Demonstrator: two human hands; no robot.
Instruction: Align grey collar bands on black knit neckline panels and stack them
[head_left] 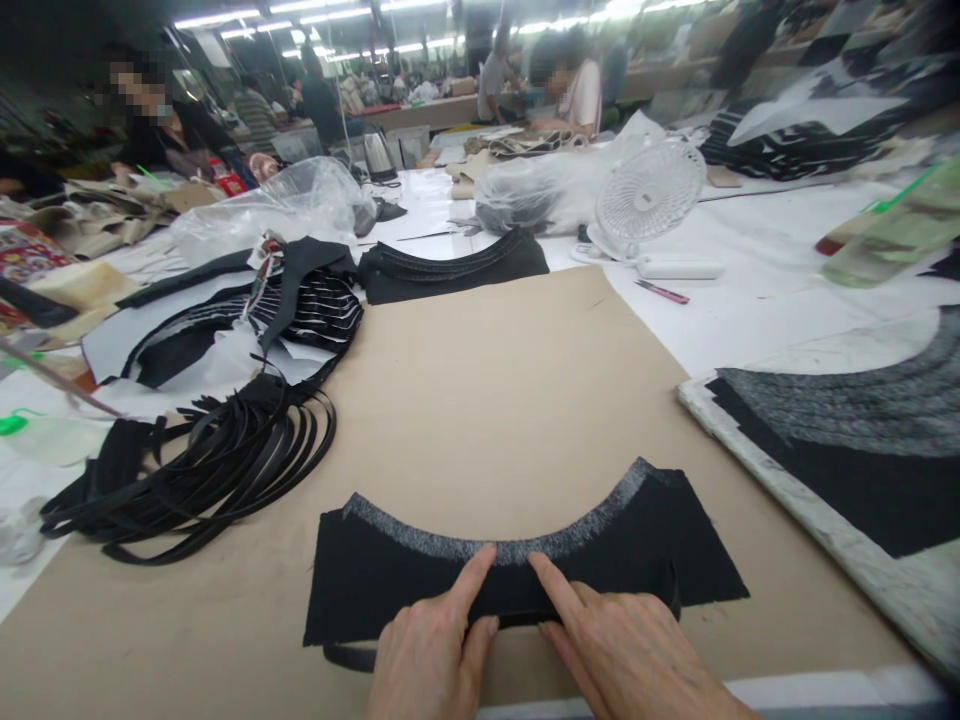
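Observation:
A black fabric piece point(600, 555) with a concave top edge lies flat on brown paper. A grey, fuzzy-looking band point(420, 540) follows that curve. The index finger of my left hand point(439, 645) touches the band near its middle, the thumb bent below. My right hand point(619, 640) mirrors it, index fingertip on the band just to the right. Between my thumbs runs a narrow black strip point(517, 619), pinched by both hands. One strip end shows beyond my left hand, and a loop stands up beyond my right. The other fingers are mostly hidden.
Looped black strips point(247, 460) lie at left, near striped black pieces point(322, 310). Stacked black pieces point(457, 265) sit at the paper's far edge. A pale board point(697, 400) with grey-banded black pieces stands right. Behind are a white fan point(649, 195), a cutter point(661, 292) and other people.

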